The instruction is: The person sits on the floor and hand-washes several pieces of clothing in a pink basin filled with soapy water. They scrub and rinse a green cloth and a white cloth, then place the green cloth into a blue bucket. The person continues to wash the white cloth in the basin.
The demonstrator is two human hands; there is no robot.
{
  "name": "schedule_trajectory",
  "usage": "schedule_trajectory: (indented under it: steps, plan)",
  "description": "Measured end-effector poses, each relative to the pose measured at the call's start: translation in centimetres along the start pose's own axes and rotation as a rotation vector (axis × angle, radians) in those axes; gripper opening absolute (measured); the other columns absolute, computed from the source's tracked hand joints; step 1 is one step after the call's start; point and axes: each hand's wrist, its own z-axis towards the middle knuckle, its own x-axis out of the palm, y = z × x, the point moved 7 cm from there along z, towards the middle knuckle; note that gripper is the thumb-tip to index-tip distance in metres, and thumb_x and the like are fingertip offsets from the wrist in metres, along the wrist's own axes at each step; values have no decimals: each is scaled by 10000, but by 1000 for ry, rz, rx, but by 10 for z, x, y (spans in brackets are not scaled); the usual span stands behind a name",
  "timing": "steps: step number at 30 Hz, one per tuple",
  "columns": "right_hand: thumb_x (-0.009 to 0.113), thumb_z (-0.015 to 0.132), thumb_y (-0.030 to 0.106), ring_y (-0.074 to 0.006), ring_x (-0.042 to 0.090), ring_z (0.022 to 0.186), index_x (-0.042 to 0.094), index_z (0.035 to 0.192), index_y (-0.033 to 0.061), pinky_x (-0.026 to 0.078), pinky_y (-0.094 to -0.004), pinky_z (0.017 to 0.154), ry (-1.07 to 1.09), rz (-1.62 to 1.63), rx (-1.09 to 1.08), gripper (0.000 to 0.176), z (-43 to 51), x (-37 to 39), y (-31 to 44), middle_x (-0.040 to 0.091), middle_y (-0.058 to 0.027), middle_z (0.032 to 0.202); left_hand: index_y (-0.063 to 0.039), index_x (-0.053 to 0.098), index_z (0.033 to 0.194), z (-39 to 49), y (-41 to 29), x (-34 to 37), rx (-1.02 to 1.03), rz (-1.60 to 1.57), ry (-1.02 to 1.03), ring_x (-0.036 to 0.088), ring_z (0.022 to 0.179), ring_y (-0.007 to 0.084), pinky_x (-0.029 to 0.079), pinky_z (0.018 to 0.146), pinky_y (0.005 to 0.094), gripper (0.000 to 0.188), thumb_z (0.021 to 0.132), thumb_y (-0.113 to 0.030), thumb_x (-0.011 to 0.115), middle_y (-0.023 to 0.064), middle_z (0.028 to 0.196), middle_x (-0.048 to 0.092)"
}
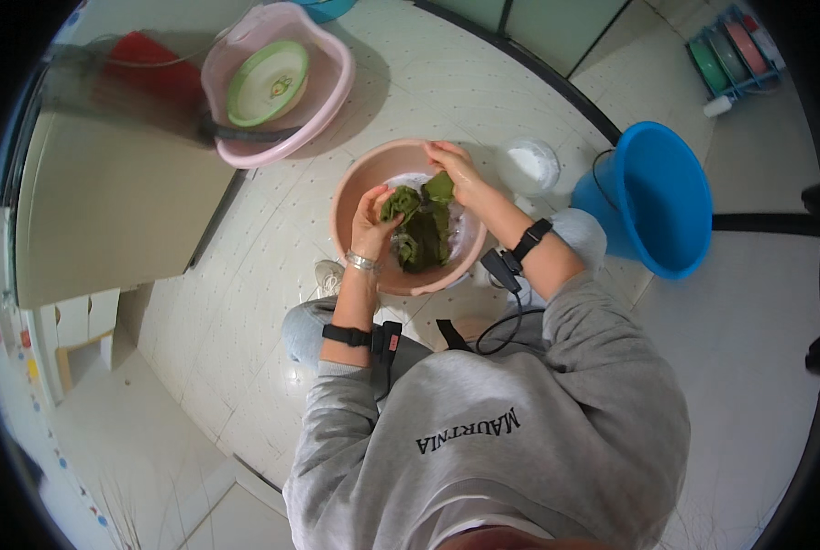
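Low on the tiled floor stands a peach-coloured plastic basin (pixel 356 180) with sudsy liquid in it. Wet dark green cloth (pixel 422 240) hangs and lies bunched inside it. My left hand (pixel 375 218), with a silvery bracelet at the wrist, grips a crumpled part of the cloth over the basin's left side. My right hand (pixel 455 170) holds another part of it near the far right rim. The cloth stretches between and below both hands; how much of it lies in the liquid cannot be told.
Right of the basin is a clear bowl of white powder (pixel 530 166), then a tall blue bucket (pixel 664 199). A pink basin (pixel 331 103) holding a green-rimmed bowl (pixel 267 82) stands at the far left, beside a beige cabinet (pixel 121 199). A blue rack (pixel 733 58) is at the upper right.
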Motion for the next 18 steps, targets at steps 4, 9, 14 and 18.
schedule_trajectory:
  steps: [4,9,14,18]
  plan:
    - [599,854,282,-81,381,606,604,965,63,330,-181,572,12,384,155,245,-11,15,-4,477,7,740,-49,455,1206,1,8,15,-51,42,76,539,1073,169,460,902,273,459,795,115,578,97,1180,561]
    - [581,860,198,-59,373,596,572,978,16,315,-175,554,225,187,-40,216,-28,36,10,475,9,741,-25,469,1226,9,26,9,-67,174,11,555,1021,143,465,876,262,438,817,52,606,81,1184,561]
    - [648,800,171,-60,490,629,593,845,28,402,-212,561,284,-399,-270,159,-26,38,11,554,10,709,-37,509,1086,16,21,-3,103,117,-68,541,1026,155,457,897,284,343,784,73,631,66,1116,570]
    - [691,752,196,-120,565,635,599,778,22,455,-267,595,324,-687,-394,198,-36,46,12,602,-38,671,-53,490,1081,17,16,-8,155,-28,-75,540,1038,182,463,895,288,403,749,145,605,81,1121,551]
